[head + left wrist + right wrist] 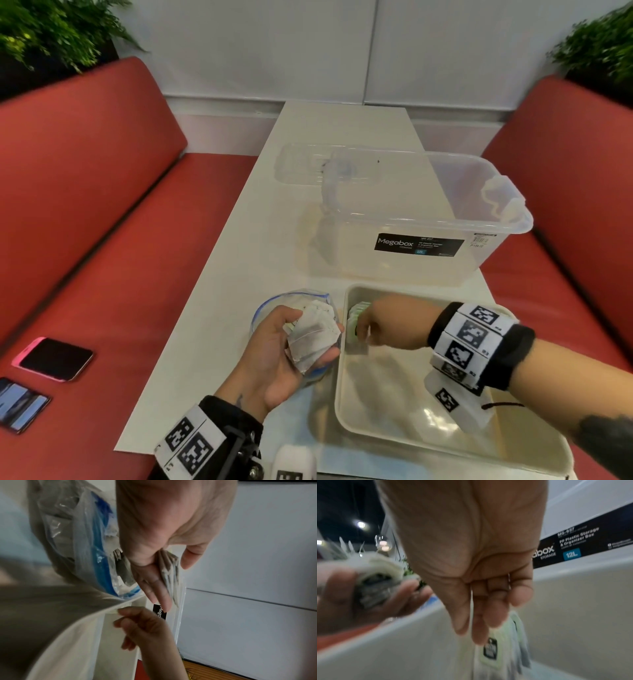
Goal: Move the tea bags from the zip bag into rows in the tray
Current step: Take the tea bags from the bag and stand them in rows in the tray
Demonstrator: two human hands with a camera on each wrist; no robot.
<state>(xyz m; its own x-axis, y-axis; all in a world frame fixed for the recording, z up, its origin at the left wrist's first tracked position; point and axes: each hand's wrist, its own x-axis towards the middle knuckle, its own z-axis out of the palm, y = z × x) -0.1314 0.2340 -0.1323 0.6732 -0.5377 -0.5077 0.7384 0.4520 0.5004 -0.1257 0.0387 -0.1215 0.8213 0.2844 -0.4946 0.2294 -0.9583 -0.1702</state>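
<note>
Tea bags (313, 334), bunched, gripped in my left hand (281, 356) above zip bag (291, 301) (blue seal), beside tray (342, 394). My right hand (387, 325), fingers curled, pinches green-tagged tea bags in tray's far left corner (358, 323). Clear storage box (411, 219) behind.

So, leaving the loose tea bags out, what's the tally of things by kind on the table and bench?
Phones on the bench: 2 (pink-edged phone, second phone)
Zip bag: 1
Tray: 1
Clear storage box: 1
Clear lid: 1
Total: 6
</note>
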